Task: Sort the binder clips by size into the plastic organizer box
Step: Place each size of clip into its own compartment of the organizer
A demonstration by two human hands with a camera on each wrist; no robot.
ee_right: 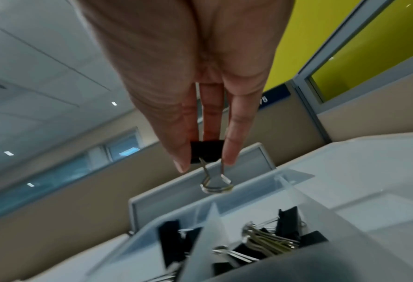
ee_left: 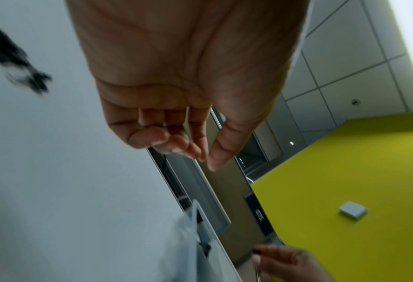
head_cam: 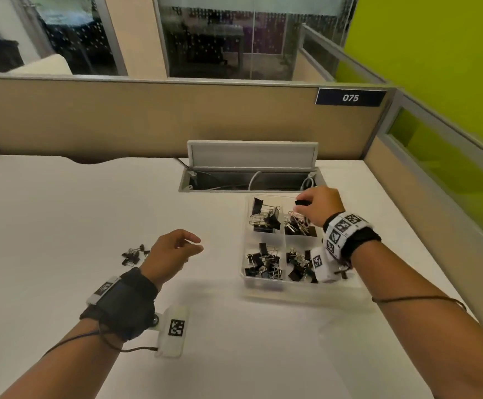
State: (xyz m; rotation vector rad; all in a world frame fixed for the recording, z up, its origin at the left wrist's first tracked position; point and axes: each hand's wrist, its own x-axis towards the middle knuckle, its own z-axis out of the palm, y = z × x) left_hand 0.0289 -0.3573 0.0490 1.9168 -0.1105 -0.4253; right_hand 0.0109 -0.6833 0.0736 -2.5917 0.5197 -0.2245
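A clear plastic organizer box point(head_cam: 244, 279) sits on the white desk at centre right, its four compartments holding black binder clips. My right hand point(head_cam: 302, 207) hovers over the far right compartment and pinches a black binder clip point(ee_right: 206, 151) between thumb and fingers, wire handles hanging down. A small pile of little black clips point(head_cam: 133, 254) lies loose on the desk at the left. My left hand point(head_cam: 197, 244) floats just right of that pile, fingers loosely curled and holding nothing point(ee_left: 204, 159).
An open cable hatch point(head_cam: 248, 180) with wires lies just behind the box. Beige partition walls point(head_cam: 177, 119) border the desk at the back and right. A bare white desk surface point(head_cam: 61, 203) spreads at left and front.
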